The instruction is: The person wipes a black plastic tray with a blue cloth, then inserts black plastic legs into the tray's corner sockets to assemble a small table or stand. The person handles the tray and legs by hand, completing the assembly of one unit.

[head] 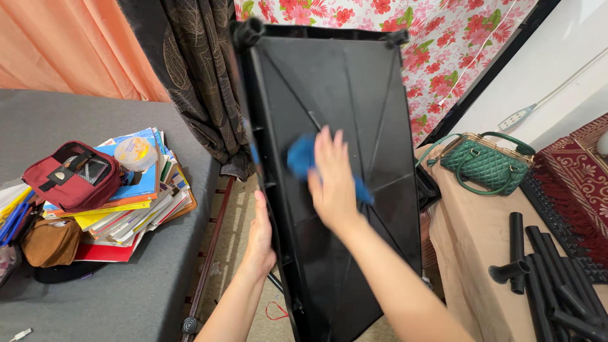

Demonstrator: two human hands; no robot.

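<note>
A large black plastic shelf panel (pixel 342 158), rectangular with raised ribs running diagonally across its face, stands tilted up on its long edge in the middle of the view, its top end reaching the curtains behind. A black socket collar sits at each upper corner. The right hand (pixel 332 180) lies flat against the panel's face, fingers extended and close together, pressing a blue cloth (pixel 301 157) onto the plastic; the cloth shows above and below the palm, and both hand and cloth are blurred. The left hand (pixel 259 237) clasps the panel's left edge lower down, fingers wrapped around the rim with the thumb side towards the camera.

To the left is a grey mattress (pixel 95 297) bearing a sloping pile of books and notebooks (pixel 136 209). On the pile rest a maroon zipped pouch (pixel 73 174) with a mesh window and a round white tub (pixel 135 154). A brown leather pouch (pixel 50 244) lies against the pile's lower left side.

Behind the panel hang an orange curtain (pixel 63 44), a dark leaf-patterned curtain (pixel 196 76) and a red floral fabric (pixel 456 38). To the right, a beige-covered surface (pixel 472 234) holds a green quilted handbag (pixel 487 161) and, nearer the camera, a heap of black plastic tubes (pixel 551 272). A white power strip (pixel 516 118) hangs on the wall above the handbag.
</note>
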